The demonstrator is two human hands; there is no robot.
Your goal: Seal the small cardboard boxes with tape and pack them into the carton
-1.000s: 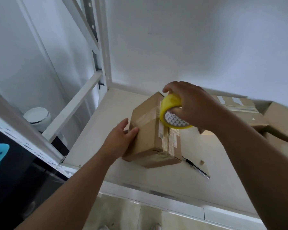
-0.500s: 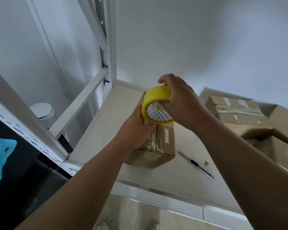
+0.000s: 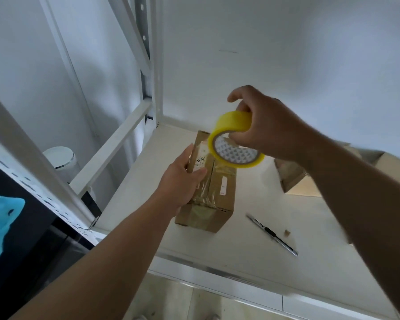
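A small cardboard box (image 3: 214, 188) lies flat on a white shelf (image 3: 252, 262), partly under the left hand (image 3: 183, 179), which grips its left edge with the thumb over the top. Its long axis points away from the person, and the taped seam runs along it. It looks light and stiff, slick where taped, and is best held by the side walls. Just above it, the right hand (image 3: 266, 128) clasps a yellow tape roll (image 3: 233, 139). A utility knife (image 3: 271, 235) lies below that hand.
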